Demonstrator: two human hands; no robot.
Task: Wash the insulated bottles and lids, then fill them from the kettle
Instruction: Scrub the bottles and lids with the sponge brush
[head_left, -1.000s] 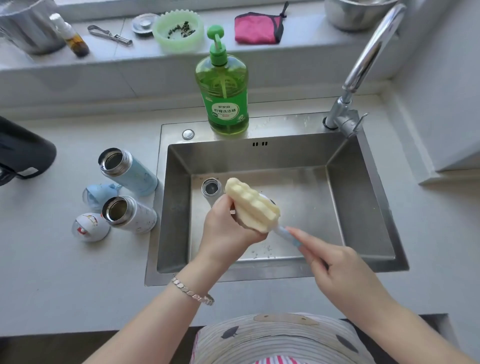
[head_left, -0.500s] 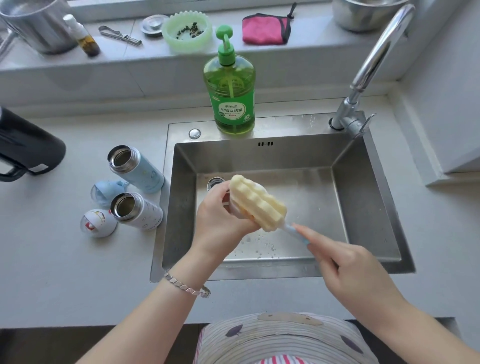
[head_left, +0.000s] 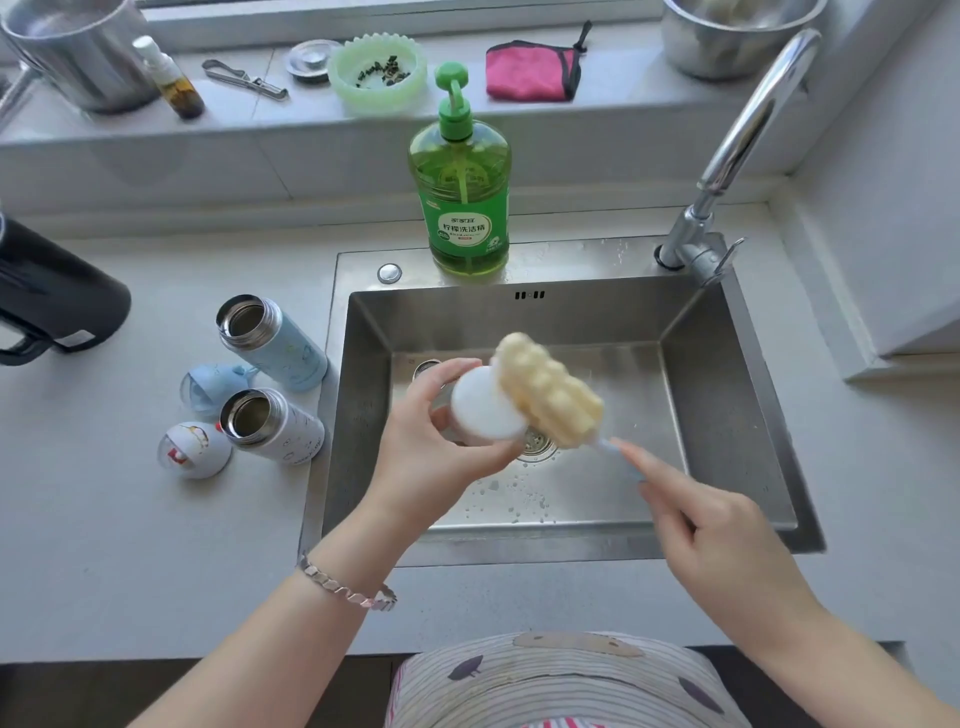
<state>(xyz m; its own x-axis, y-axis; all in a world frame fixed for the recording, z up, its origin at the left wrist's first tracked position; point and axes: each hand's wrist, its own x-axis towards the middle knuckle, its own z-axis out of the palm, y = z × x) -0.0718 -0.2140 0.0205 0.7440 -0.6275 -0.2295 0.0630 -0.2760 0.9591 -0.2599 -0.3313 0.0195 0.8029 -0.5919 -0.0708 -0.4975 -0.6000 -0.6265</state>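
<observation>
Gripping the held bottle (head_left: 485, 410) in the left hand (head_left: 436, 452), fingers and thumb curled round its side, flat white bottom turned up, steel mouth pointing away, over the sink (head_left: 727, 415). Cannot see inside it. Pinching the thin blue stick of the sponge brush (head_left: 548, 397) in the right hand (head_left: 701, 530), first finger laid straight along the stick, other fingers curled. Bumpy yellow sponge head right against the edge of the bottle's bottom. Below both, down in the sink, a round drain (head_left: 537, 444) and little drops of water on the steel floor.

Off to the left on the counter (head_left: 130, 545), just beside the sink: a white bottle (head_left: 275, 426) and, behind it, a blue bottle (head_left: 275, 345), both with mouths open, shiny steel inside, nothing to see in them. Next to them, a white lid (head_left: 195, 449) and a blue lid (head_left: 213, 384). Further left, a black kettle (head_left: 52, 301), cut off by the edge; cannot see inside.

Further back, standing on the sink's back rim, a green soap bottle (head_left: 462, 197) with a pump, mostly full of green soap. To the right, a bent steel tap (head_left: 737, 145).

Furthest, up on the ledge (head_left: 623, 114): a pale green bowl (head_left: 379, 70) with small dark bits in it, a pink cloth (head_left: 532, 70), a small spray bottle (head_left: 171, 78) with brown liquid low down, a steel pot (head_left: 78, 52) at the left, a steel bowl (head_left: 737, 36) at the right, insides hard to make out.
</observation>
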